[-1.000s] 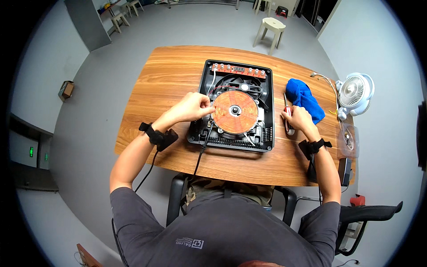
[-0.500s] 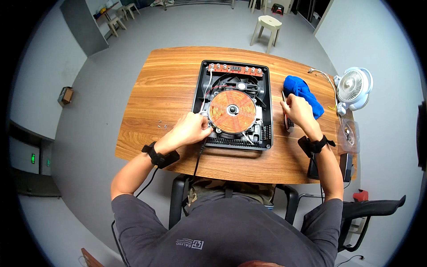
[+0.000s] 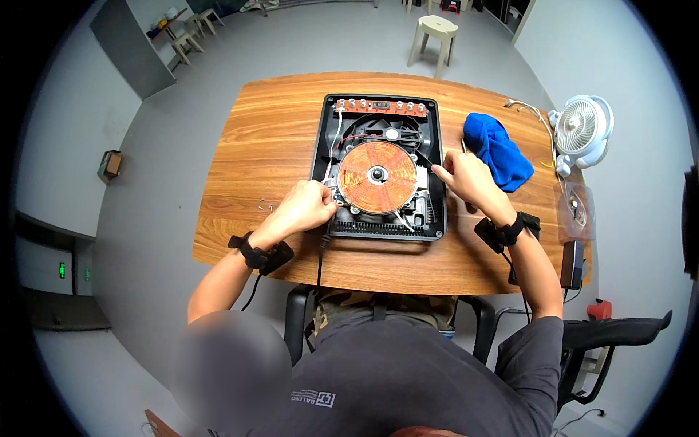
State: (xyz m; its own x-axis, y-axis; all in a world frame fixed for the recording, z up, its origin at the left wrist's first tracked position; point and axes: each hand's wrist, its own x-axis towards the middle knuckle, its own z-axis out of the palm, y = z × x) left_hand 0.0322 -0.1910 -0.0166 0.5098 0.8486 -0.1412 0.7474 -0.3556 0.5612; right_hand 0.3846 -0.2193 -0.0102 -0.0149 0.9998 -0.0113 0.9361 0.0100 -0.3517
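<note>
An induction cooker with its top off [image 3: 320,131] lies on the wooden table, its round copper coil [image 3: 378,177] exposed. My left hand [image 3: 306,206] is closed at the cooker's left side, fingertips pinched beside the lower left of the coil. Whatever they grip is hidden. Over the cooker's right rim, my right hand [image 3: 470,179] has curled fingers, thumb pointing at the coil; I cannot make out what they hold. A screwdriver [image 3: 464,145] lies on the table, partly covered by that hand. Along the cooker's far edge runs a red-brown button board [image 3: 402,109] with a small display.
A blue cloth [image 3: 498,151] lies right of the cooker. Further right stand a white fan [image 3: 585,127], a clear plastic box [image 3: 577,211] and a black box [image 3: 571,264]. Several small screws [image 3: 266,206] rest left of the cooker. A black cord [image 3: 320,258] runs off the near edge.
My right hand has moved left, from above the screwdriver to the cooker's right rim. My left hand stays at the coil's left side, its fingers drawn slightly back. The view has shifted a little.
</note>
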